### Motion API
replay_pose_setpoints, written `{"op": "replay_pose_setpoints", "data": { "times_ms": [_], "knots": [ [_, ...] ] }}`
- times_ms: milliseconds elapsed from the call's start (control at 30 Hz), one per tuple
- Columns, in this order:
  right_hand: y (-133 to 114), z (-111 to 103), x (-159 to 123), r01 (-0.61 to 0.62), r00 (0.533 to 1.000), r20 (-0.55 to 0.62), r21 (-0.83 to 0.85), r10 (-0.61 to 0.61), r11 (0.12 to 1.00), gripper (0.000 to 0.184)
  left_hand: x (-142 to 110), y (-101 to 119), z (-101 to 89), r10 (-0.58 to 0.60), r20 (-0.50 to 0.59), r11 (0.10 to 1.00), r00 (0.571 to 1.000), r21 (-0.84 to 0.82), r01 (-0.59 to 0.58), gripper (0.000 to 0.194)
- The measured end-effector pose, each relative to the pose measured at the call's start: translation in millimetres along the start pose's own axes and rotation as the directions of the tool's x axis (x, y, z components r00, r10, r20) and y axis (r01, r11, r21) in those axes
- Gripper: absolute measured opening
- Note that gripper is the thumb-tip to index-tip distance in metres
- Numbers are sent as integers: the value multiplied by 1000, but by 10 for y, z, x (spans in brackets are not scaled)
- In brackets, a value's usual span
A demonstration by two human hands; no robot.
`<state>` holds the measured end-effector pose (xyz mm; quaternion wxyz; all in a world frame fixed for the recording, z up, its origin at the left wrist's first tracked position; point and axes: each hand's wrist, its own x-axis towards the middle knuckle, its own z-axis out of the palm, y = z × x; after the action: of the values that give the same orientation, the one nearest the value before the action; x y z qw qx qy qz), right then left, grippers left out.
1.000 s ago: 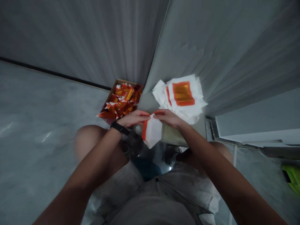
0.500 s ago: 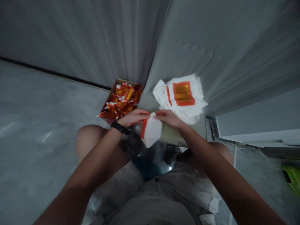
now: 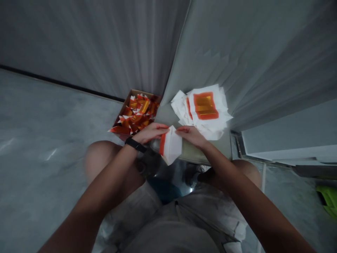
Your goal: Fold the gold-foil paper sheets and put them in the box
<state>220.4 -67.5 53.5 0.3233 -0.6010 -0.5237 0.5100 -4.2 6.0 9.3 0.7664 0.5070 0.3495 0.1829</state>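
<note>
Between my hands is a folded sheet of white paper with an orange-red strip down its left side, its lower end narrowing to a point. My left hand, below a black wristband, pinches its upper left edge. At the upper right corner, the fingers of my right hand are closed on the same paper. Just beyond my right hand lies a loose pile of white paper sheets, the top one bearing an orange square with a gold patch.
Left of the seat, a cardboard box holds several folded orange and gold papers. The pile rests on a grey-green padded seat between my knees. Grey curtain-like fabric rises behind. A bright green object lies at far right.
My right hand has shifted slightly right and down along the paper's top. The folded paper has turned a little, and its lower tip sits slightly more to the right.
</note>
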Motion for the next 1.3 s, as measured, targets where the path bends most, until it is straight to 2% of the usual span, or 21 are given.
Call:
{"op": "replay_pose_setpoints", "data": {
  "times_ms": [100, 233, 367, 467, 567, 733, 833, 933, 1133, 1200, 1300],
  "knots": [
    [-83, 56, 34, 31, 999, -29, -96, -34, 995, 36, -21, 1, 26, 22, 7, 1000, 1000, 20, -22, 50],
    [-119, 133, 157, 4, 995, -96, -164, -20, 986, 30, -55, 25, 58, 36, 41, 999, 998, 35, -38, 44],
    [-52, 165, 245, -9, 994, -113, -57, 3, 998, 26, -56, 26, 75, 85, 17, 993, 996, 84, -87, 47],
    [-6, 160, 251, -38, 991, -129, 60, 46, 997, 29, -72, 3, 82, 219, -25, 968, 975, 133, -214, 57],
    [25, 146, 245, -65, 987, -134, 140, 84, 988, 32, -125, -35, 83, 318, -2, 933, 948, 178, -312, 62],
    [82, 150, 268, -3, 993, -117, 166, 23, 986, 31, -191, -79, 97, 407, -41, 823, 913, 449, -347, 46],
    [112, 176, 285, 11, 988, -152, 135, 10, 991, 30, -179, -83, 108, 453, -88, 748, 887, 578, -325, 45],
    [128, 203, 290, 15, 983, -184, 136, 11, 991, 33, -157, -86, 112, 439, -113, 755, 891, 585, -297, 48],
    [114, 223, 281, 20, 982, -189, 130, 5, 991, 34, -149, -32, 109, 315, -193, 885, 929, 414, -214, 45],
    [97, 225, 271, 34, 983, -182, 123, -11, 992, 32, -150, 8, 111, 278, -247, 919, 928, 351, -182, 45],
    [64, 230, 257, 41, 983, -182, 106, -21, 994, 27, -132, 57, 117, 251, -289, 923, 924, 359, -139, 52]
  ]
}}
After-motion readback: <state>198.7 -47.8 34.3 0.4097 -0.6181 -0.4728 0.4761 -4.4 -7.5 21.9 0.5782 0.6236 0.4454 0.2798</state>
